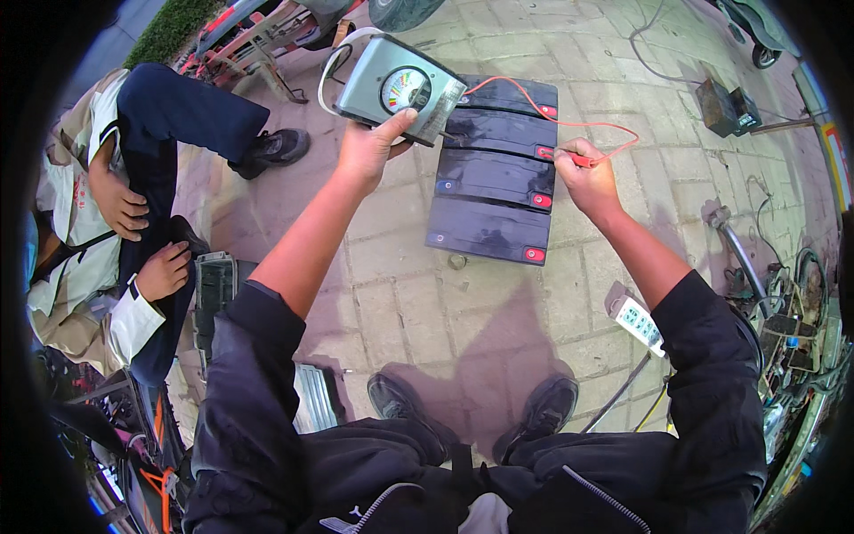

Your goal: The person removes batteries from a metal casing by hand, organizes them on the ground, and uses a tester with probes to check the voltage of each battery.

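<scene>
Several black batteries (pixel 494 170) stand in a row on the paving, each with a red-marked terminal at its right end. My left hand (pixel 373 148) grips a grey battery tester (pixel 393 83) with a round dial over their left side. A short metal prong sticks out from the tester's lower right corner by the second battery from the far end; whether it touches the terminal there is hard to tell. My right hand (pixel 587 175) holds a red probe (pixel 582 159) at that battery's red terminal (pixel 544 153). A thin red wire (pixel 632 133) links probe and tester.
At left a person in dark trousers (pixel 193 110) sits close by. A white power strip (pixel 637 323) and a hammer-like tool (pixel 737 250) lie at right. Two dark boxes (pixel 724 107) stand farther off. A metal case (pixel 317 397) is near my left foot.
</scene>
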Tool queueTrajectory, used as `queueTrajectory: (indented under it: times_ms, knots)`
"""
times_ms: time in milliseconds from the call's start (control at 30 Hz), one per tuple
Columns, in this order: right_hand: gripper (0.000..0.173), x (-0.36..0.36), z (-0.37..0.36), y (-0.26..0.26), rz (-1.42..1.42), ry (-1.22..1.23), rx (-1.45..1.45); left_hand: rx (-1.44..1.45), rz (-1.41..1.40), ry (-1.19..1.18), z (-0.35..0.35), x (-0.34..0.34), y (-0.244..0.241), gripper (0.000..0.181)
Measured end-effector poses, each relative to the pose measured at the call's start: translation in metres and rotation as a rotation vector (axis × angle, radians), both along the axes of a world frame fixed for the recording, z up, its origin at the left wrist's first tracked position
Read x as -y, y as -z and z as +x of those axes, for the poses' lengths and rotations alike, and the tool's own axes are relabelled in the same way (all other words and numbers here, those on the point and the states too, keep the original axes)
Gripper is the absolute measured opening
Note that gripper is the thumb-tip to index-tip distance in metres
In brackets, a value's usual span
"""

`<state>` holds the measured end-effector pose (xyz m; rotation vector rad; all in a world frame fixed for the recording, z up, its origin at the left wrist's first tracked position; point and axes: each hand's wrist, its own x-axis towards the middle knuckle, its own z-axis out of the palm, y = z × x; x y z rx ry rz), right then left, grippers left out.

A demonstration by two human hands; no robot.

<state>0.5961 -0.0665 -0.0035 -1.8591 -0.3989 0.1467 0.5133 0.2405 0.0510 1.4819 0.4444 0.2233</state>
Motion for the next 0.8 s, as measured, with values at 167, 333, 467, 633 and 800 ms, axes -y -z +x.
queueTrajectory:
  times_ms: [167,333,467,633,800]
  knots:
    - [0.014,-0.001,0.000,0.001,0.006,-0.006,0.031,-0.011,0.008,0.024,0.000,0.000,-0.001,0.054]
    - [0.015,-0.001,-0.001,-0.002,0.016,0.008,0.037,0.013,0.005,0.025,0.000,-0.003,0.000,0.068]
    - [0.017,-0.001,-0.001,-0.005,-0.001,-0.009,0.010,-0.009,0.006,0.008,-0.001,-0.001,-0.005,0.058]
    - [0.022,0.005,0.022,-0.020,-0.008,-0.014,0.124,0.021,-0.032,-0.024,0.009,0.001,-0.013,0.048]
    - [0.025,-0.013,0.052,-0.024,0.120,0.080,0.110,0.134,-0.032,-0.045,0.043,-0.002,-0.016,0.052]
